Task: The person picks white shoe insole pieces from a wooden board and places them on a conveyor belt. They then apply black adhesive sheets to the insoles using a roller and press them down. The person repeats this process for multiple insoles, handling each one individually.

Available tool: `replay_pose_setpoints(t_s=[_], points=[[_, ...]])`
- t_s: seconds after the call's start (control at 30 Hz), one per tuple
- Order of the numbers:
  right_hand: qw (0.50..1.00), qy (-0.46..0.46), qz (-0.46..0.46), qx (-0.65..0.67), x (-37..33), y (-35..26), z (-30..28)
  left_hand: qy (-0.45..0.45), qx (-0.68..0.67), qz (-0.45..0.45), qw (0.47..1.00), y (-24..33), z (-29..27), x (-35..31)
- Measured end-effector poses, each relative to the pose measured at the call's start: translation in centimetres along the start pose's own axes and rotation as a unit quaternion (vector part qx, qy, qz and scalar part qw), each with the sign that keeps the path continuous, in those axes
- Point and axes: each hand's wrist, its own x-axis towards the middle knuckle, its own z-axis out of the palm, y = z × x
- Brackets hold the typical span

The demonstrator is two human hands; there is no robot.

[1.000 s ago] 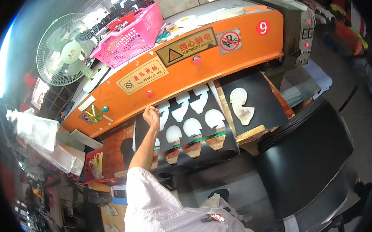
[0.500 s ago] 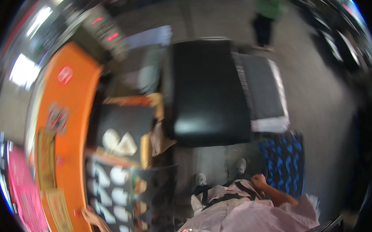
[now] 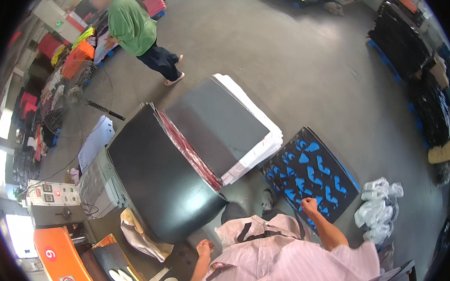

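My left hand (image 3: 205, 247) hangs in the air by my waist, fingers curled in with nothing seen in them. It is close to a stack of glossy black sheets (image 3: 159, 171) and a crumpled cream cloth or paper piece (image 3: 140, 238). My right hand (image 3: 309, 206) is held as a loose fist at my right side. Below it on the floor lies a stack of black sheets with cut-out shapes (image 3: 328, 177), blue showing through the holes. At lower left stands an orange machine (image 3: 61, 261), with pale cut pieces (image 3: 121, 276) on a dark sheet beside it.
A stack of grey sheets (image 3: 216, 125) adjoins the black stack. At left are a control box (image 3: 54, 193) and a standing fan (image 3: 77, 96). A person in green (image 3: 133, 27) walks farther off. Clear plastic bags (image 3: 378, 210) and wrapped black stacks (image 3: 400, 39) are at right.
My view has swung to the right. My left hand has come away from the orange machine's front to my waist. My right hand stays a fist at my side.
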Motion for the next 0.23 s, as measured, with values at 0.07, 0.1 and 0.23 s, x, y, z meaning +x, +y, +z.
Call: replay_pose_setpoints(t_s=[0.07,0.1,0.23], points=[[0.999,0.002,0.0,0.033,2.4,-0.4,-2.2,-0.041,0.054,0.024,0.997,3.8,2.0,0.9],[0.998,0.005,0.008,0.069,3.4,-0.5,-2.7,-0.048,0.081,0.039,0.995,5.8,3.3,1.1],[0.998,-0.003,-0.021,0.066,9.6,-1.2,-3.0,-0.074,0.098,0.044,0.991,15.9,10.7,2.5]])
